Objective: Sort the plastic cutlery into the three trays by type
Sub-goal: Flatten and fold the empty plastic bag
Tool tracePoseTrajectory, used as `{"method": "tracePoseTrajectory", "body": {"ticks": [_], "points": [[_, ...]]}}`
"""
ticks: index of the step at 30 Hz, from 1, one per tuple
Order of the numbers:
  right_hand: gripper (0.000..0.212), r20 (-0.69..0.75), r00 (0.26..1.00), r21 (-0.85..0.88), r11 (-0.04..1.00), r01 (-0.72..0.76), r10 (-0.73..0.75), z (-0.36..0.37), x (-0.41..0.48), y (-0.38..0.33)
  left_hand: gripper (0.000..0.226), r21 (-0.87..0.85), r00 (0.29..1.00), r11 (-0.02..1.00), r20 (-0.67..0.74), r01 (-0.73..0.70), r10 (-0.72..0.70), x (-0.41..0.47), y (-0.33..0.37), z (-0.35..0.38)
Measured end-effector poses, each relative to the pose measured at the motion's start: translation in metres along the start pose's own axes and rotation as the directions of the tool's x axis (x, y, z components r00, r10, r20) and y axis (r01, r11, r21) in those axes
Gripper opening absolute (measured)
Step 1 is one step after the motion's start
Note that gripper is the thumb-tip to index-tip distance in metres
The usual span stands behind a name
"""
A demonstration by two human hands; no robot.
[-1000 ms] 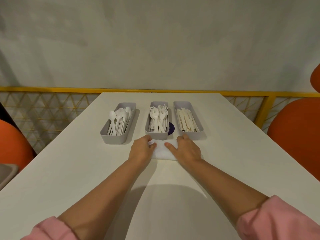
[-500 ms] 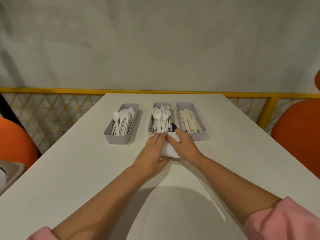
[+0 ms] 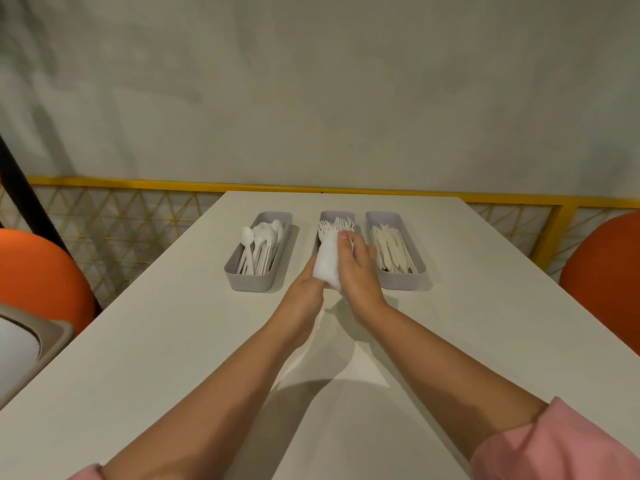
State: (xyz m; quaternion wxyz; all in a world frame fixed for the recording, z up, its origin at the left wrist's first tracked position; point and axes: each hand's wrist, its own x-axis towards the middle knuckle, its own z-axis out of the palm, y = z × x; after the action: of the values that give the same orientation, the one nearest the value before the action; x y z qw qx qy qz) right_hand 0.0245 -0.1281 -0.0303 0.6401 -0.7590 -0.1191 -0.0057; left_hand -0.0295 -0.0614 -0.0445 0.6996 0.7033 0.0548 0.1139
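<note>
Three grey trays stand side by side on the white table (image 3: 173,341). The left tray (image 3: 247,284) holds white spoons (image 3: 261,244). White forks (image 3: 337,225) fill the middle tray (image 3: 327,216), which my hands partly hide. The right tray (image 3: 403,284) holds white knives (image 3: 391,249). A folded white napkin (image 3: 327,263) is lifted above the table in front of the middle tray. My left hand (image 3: 304,292) holds it from below and my right hand (image 3: 356,268) grips it from the right side.
Orange chairs stand at the left (image 3: 38,275) and at the right (image 3: 606,282). A yellow railing (image 3: 381,190) runs behind the table's far edge. A beige tray with a white dish (image 3: 20,348) sits at the lower left.
The napkin lay flat on the table under both hands. My hands have gathered it and lifted it up in front of the fork tray.
</note>
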Motion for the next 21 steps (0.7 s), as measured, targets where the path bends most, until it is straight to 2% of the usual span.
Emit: {"method": "tracePoseTrajectory", "body": {"ticks": [2,4,6,9,12,17,21], "points": [[0.043,0.034,0.998,0.032,0.998,-0.052,0.051,0.007,0.002,-0.005,0.037,0.010,1.000,1.000,0.007,0.025,-0.025,-0.004,0.005,-0.006],[0.046,0.083,0.991,0.023,0.994,-0.109,0.107,0.011,0.002,-0.011,0.043,0.082,0.998,0.995,0.030,0.060,-0.063,-0.006,0.012,-0.018],[0.049,0.112,0.989,-0.048,0.994,-0.095,0.100,0.016,0.002,-0.015,0.051,0.128,0.992,0.988,0.080,0.087,-0.098,-0.008,0.020,-0.036],[0.047,0.160,0.986,-0.089,0.996,-0.024,0.038,0.026,0.001,-0.019,0.053,0.057,0.983,0.990,0.121,0.132,-0.138,-0.012,0.033,-0.062],[0.042,0.230,0.973,-0.077,0.996,0.034,-0.016,0.044,0.002,-0.022,0.050,0.002,0.987,0.990,0.077,0.144,-0.144,-0.014,0.039,-0.083],[0.045,0.403,0.915,-0.048,0.999,0.003,0.016,0.081,-0.006,-0.032,0.026,0.180,0.998,0.982,-0.027,0.054,-0.050,-0.027,0.044,-0.116],[0.045,0.519,0.854,-0.081,0.997,0.009,0.035,0.108,-0.013,-0.042,0.030,0.278,0.987,0.953,-0.132,0.122,-0.088,-0.041,0.048,-0.153]]}}
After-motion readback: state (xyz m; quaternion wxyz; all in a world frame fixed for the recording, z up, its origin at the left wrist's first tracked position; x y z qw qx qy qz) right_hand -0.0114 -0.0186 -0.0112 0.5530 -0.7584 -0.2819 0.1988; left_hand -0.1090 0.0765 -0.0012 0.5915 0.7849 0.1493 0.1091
